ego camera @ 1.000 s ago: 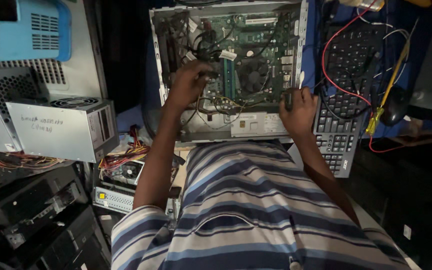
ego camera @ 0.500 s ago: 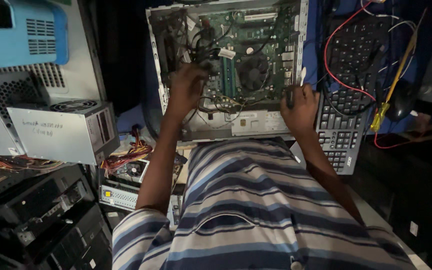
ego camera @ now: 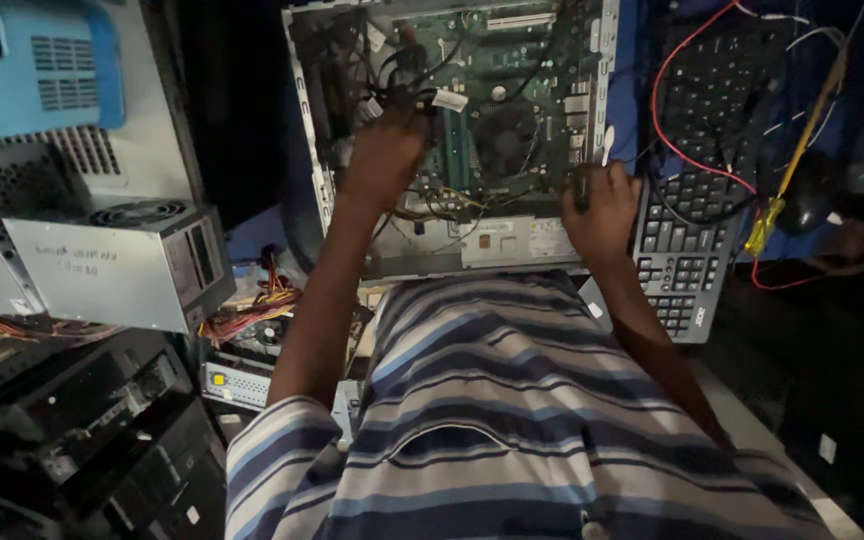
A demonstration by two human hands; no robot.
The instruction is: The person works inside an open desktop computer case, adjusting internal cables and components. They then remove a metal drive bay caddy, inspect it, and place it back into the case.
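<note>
Dim overall, with the brightest light falling on the open computer case (ego camera: 452,130) between the two grips. Left of the left grip and right of the right one, deep shadow swallows detail. Edges look slightly soft and bowed.

**Both arms stretched forward, hands low**

Left hand (ego camera: 384,160) reaching far ahead on a straight bare forearm, back of the hand up, fingers curled downward and hidden beneath the knuckles. Right hand (ego camera: 602,205) nearer the body, wrist bent, fingers closed in a loose fist around a dark slim tool handle (ego camera: 581,190). Striped short sleeves covering both upper arms. Hands well apart.
</note>
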